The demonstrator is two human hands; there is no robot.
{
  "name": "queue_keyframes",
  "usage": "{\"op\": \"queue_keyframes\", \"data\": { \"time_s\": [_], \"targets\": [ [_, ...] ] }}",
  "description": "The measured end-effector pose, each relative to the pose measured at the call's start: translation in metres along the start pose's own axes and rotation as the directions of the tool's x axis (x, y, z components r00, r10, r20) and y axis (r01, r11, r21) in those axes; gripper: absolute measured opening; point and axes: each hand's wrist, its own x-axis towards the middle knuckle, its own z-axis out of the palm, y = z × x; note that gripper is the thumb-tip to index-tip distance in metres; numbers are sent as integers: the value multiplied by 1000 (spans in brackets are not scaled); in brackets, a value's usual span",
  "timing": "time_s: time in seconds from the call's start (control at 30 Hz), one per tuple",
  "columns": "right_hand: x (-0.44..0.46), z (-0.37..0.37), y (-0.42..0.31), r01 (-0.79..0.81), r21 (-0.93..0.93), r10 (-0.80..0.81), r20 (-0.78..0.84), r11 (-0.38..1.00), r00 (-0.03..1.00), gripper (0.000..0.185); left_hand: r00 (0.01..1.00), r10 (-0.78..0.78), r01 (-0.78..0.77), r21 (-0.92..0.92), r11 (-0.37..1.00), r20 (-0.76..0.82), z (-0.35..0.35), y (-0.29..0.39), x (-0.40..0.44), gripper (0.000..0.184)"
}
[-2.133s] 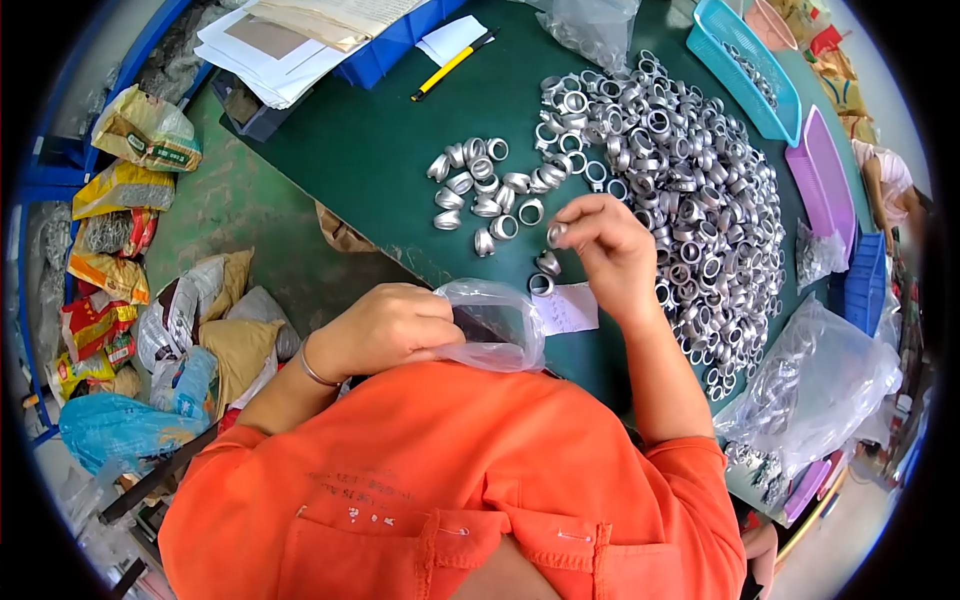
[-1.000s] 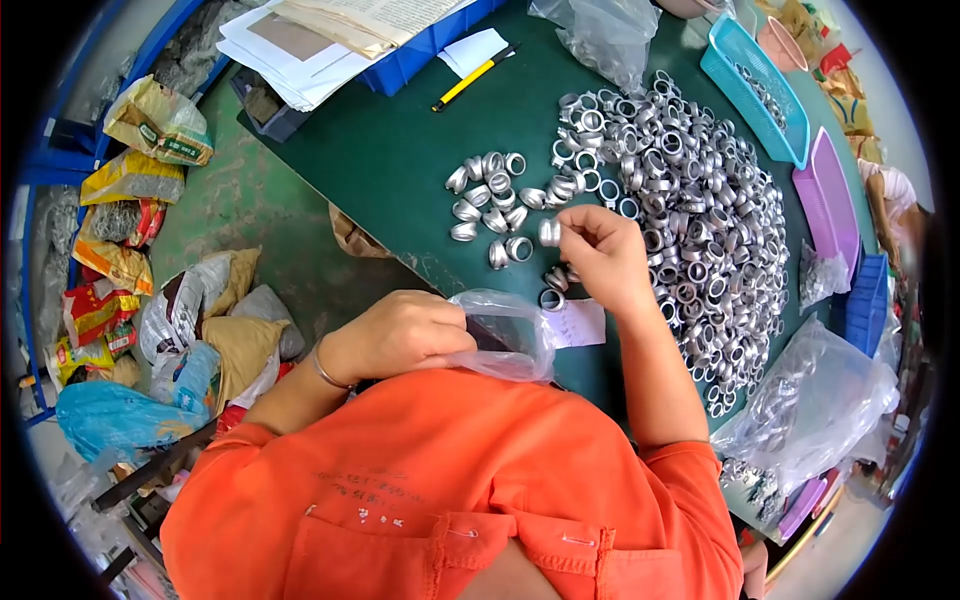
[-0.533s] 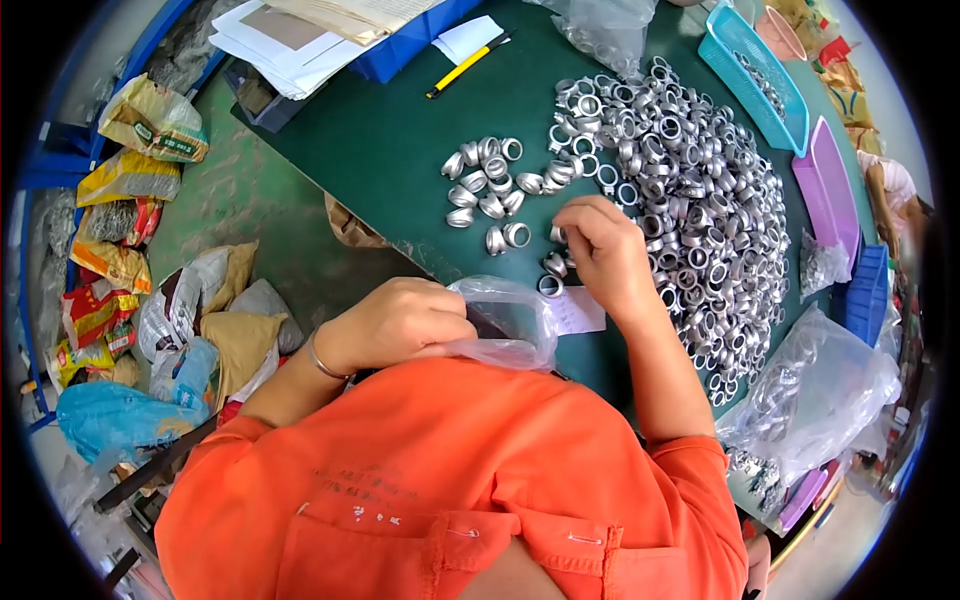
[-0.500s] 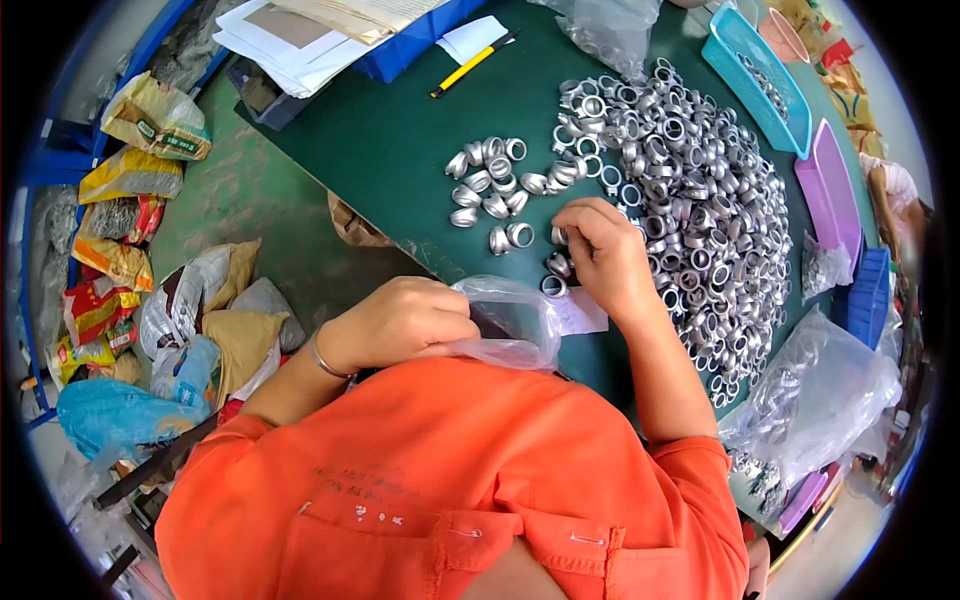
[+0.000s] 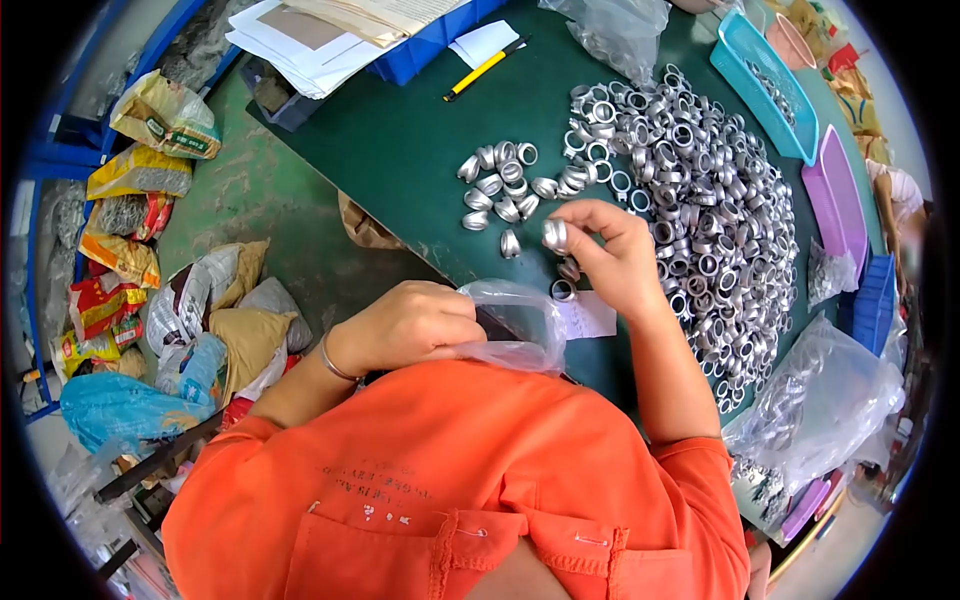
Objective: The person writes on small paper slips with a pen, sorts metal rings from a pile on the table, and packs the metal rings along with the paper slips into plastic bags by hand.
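Between the thumb and fingers of my right hand (image 5: 610, 252) is a silver metal ring (image 5: 554, 235), held just above the green table (image 5: 400, 150). My left hand (image 5: 415, 322) grips the left side of a clear plastic bag (image 5: 515, 325), whose mouth is open at the table's near edge. A small group of rings (image 5: 505, 180) lies to the left of my right hand. Beyond that hand, to the right, spreads a large heap of rings (image 5: 710, 220). A paper slip with writing (image 5: 592, 316) lies beside the bag, with a ring (image 5: 563, 290) at its upper left corner.
Papers (image 5: 300, 45) rest by a blue bin (image 5: 420, 50) at the back left, near a yellow cutter (image 5: 485, 70). Teal (image 5: 765, 90) and purple baskets (image 5: 835, 200) and a plastic bag (image 5: 820, 400) line the right side. Filled sacks (image 5: 250, 350) stand on the left floor.
My right hand has lifted and turned slightly, so its ring now shows clearly. One ring fewer lies at the near end of the small group. The whole view has shifted a little.
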Motion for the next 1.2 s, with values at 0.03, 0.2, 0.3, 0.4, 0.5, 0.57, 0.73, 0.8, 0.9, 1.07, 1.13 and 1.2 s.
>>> {"op": "queue_keyframes", "data": {
  "time_s": [0.03, 0.2, 0.3, 0.4, 0.5, 0.57, 0.73, 0.8, 0.9, 1.07, 1.13, 1.2],
  "targets": [
    [-2, -2, 2, 104, 106, -109, 42, 989, 993, 9, 1000, 0, 0, 1, 1000, 18, 0, -1, 0, 12],
    [-12, 2, -2, 169, 153, -169, -9, 974, 986, 12, 999, 2, -2, -1, 1000, 44, 0, -3, 0, 13],
    [-9, 6, 1, 695, -483, -674, 255, 532, 693, 21, 999, -15, 15, -10, 1000, 33, 1, -5, -5, 12],
    [-7, 6, 10, 673, -578, -591, 364, 463, 720, 18, 999, -39, 39, 21, 999, 13, 3, -2, -8, 12],
    [-1, 14, -5, 677, -609, -644, 331, 413, 690, 20, 999, -40, 40, 8, 999, 2, 4, -1, -8, 11],
    [8, 18, -5, 696, -611, -654, 358, 376, 667, 22, 999, -38, 38, 6, 999, -2, 5, -1, -8, 11],
    [12, 23, -3, 592, -488, -607, 149, 641, 781, 20, 999, -27, 27, 3, 1000, -28, 7, -1, -8, 9],
    [4, 15, -18, 95, -157, -76, 120, 983, 990, 14, 999, -22, 22, -6, 1000, -35, 8, -1, -8, 9],
    [1, 2, -19, -108, 36, 99, 194, 994, 976, 14, 1000, -24, 24, 3, 1000, 13, 7, -3, -7, 12],
    [0, -7, -9, 567, -293, -574, 70, 770, 816, 20, 1000, -19, 20, -22, 1000, 20, 6, -3, -5, 12],
    [2, -5, 9, 617, -417, -635, 113, 668, 764, 20, 1000, -14, 14, -12, 1000, -3, 8, -3, -5, 9],
    [0, -2, 14, 619, -555, -640, 190, 556, 744, 19, 1000, -6, 6, -4, 1000, -28, 9, -2, -4, 8]
  ]
}}
